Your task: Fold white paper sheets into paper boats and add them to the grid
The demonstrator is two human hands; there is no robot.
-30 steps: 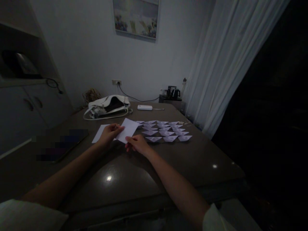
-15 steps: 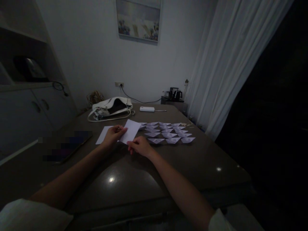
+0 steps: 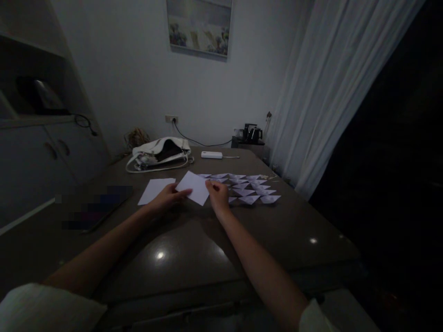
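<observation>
Head view, and from over here I see the left hand [image 3: 170, 197] holding a white paper square [image 3: 195, 188] by its left side over the desk [image 3: 194, 267] while the right hand [image 3: 218, 194] pinches its right corner, rows of paper boats [image 3: 249, 200] lying to the right, loose paper [image 3: 152, 190] to the left

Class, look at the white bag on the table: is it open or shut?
Open: the bag has its mouth gaping, and its dark inside shows.
</observation>
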